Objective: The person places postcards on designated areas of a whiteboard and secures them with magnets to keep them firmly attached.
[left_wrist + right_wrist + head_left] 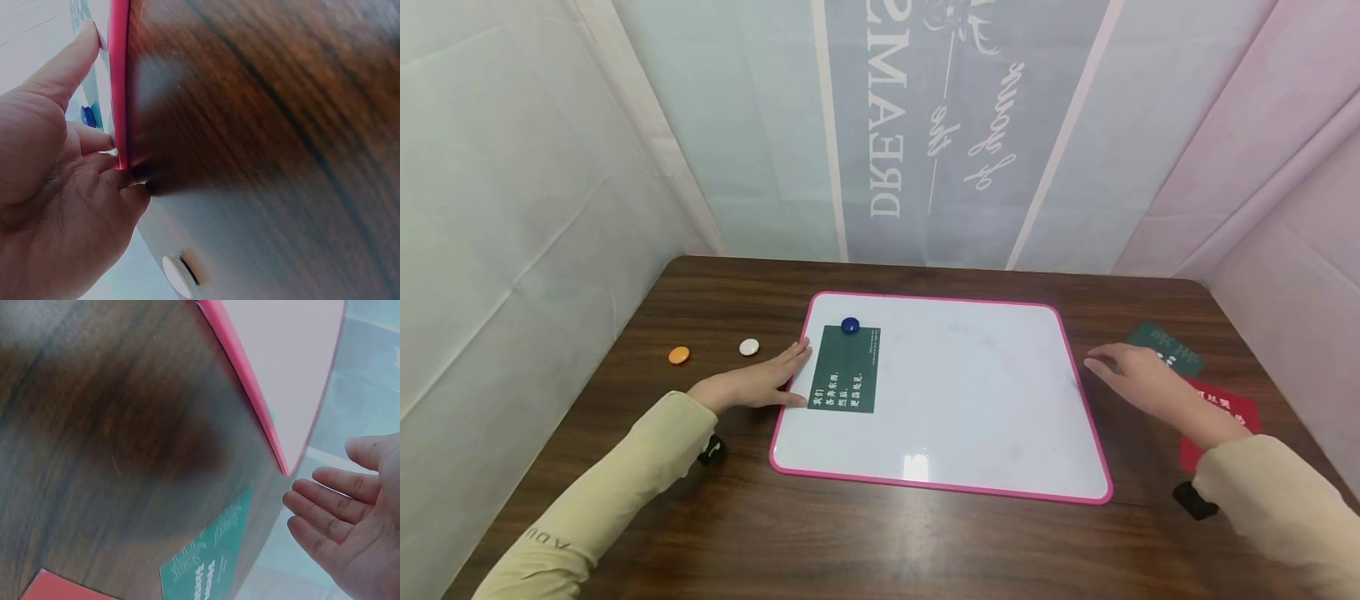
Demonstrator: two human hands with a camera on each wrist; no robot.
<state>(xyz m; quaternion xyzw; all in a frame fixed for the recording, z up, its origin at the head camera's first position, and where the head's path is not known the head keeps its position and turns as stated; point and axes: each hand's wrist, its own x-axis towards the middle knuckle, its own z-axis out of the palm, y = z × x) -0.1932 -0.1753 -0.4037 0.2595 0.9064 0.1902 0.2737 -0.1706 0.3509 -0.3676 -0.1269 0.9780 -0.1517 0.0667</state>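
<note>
A whiteboard with a pink rim lies flat on the brown table. On its left part is a dark green card with white writing, a dark blue round magnet at its top edge. My left hand rests over the board's left rim, fingers extended, thumb tip beside the card's lower left corner. In the left wrist view the fingertips meet the pink rim. Just off the board's right edge hovers my right hand, fingers relaxed and holding nothing. Near it lies another green card.
A white round magnet and an orange one lie on the table left of the board. At the right, a red card sits partly under my right forearm. Cloth curtains hang behind and beside the table.
</note>
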